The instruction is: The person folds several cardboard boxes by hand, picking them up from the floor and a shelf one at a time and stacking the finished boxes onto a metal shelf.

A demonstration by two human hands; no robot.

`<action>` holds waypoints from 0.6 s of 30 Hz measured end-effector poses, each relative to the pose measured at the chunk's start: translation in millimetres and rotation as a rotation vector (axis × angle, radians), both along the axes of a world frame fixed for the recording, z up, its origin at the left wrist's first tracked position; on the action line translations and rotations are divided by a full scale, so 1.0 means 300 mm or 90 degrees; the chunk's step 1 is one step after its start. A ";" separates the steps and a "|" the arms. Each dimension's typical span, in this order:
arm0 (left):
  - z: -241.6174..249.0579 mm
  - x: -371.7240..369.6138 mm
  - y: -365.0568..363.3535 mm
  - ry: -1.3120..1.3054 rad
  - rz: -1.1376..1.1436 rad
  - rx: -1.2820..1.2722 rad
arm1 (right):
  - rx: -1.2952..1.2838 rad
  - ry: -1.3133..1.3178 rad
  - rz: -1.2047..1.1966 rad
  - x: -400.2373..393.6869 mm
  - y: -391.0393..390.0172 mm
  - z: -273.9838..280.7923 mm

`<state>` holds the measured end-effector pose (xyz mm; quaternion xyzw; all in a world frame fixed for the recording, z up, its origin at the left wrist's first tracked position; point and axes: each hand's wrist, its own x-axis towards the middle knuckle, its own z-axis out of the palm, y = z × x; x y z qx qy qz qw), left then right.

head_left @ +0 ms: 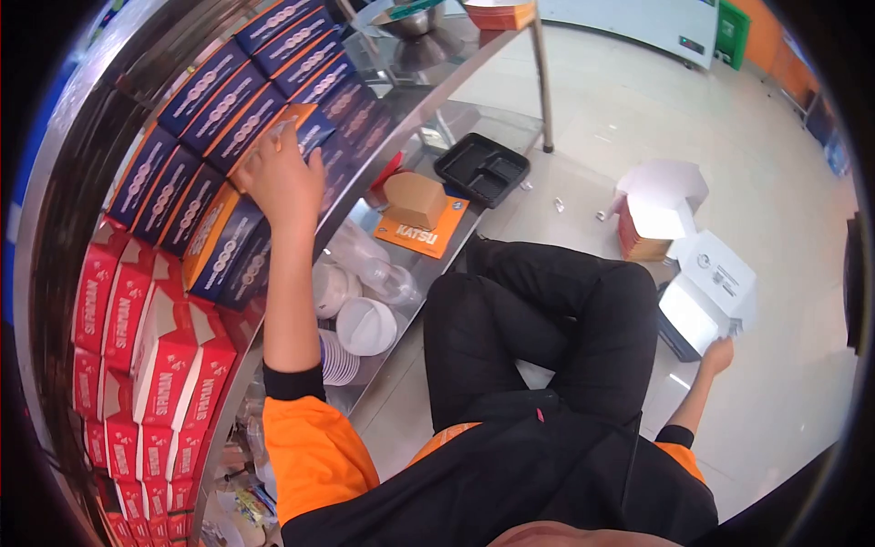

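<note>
My left hand point(287, 182) reaches into the shelf, its fingers bent over the edge of a blue and orange cardboard box point(314, 130). That box sits slightly askew among neat stacks of blue boxes point(202, 87). Low on the right, my right hand point(719, 355) pinches the edge of an open food box point(690, 314) with a white inside and dark outer walls. Its printed white lid point(720, 271) is folded back. Beyond it on the floor are nested open orange boxes point(641, 239) with white insides.
Red boxes point(169, 365) fill the shelf's lower left. On the lower shelf lie a black compartment tray point(483, 170), an orange KATSU box point(427, 232), a brown paper box point(415, 199) and white round containers point(366, 326). A metal table leg point(543, 87) stands ahead. Paper scraps point(560, 206) dot the tiled floor.
</note>
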<state>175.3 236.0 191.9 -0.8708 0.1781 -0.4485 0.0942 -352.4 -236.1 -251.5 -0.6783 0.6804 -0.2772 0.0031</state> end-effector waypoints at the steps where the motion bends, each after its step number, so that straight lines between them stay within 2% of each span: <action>1: -0.025 -0.037 -0.030 -0.033 -0.095 -0.027 | -0.017 0.010 -0.005 -0.016 -0.015 -0.038; 2: -0.055 -0.080 -0.060 -0.062 -0.192 -0.057 | -0.030 0.008 -0.012 -0.022 -0.019 -0.063; 4: -0.108 -0.180 -0.137 -0.012 -0.305 -0.084 | -0.022 -0.027 -0.059 0.025 0.045 0.043; 5: -0.142 -0.223 -0.173 0.015 -0.366 -0.098 | -0.059 -0.020 -0.045 0.023 0.060 0.037; 8: -0.252 -0.314 -0.249 0.119 -0.461 -0.122 | -0.068 0.017 -0.032 0.005 0.078 0.089; 9: -0.285 -0.326 -0.263 0.154 -0.496 -0.124 | -0.026 0.015 -0.047 0.027 0.116 0.168; 12: -0.405 -0.325 -0.275 0.296 -0.508 -0.153 | -0.008 0.010 -0.047 -0.005 0.120 0.183; 14: -0.470 -0.325 -0.263 0.361 -0.528 -0.186 | -0.038 -0.055 -0.048 -0.015 0.133 0.177; 18: -0.621 -0.352 -0.177 0.529 -0.477 -0.306 | -0.127 -0.168 -0.067 0.007 0.170 0.319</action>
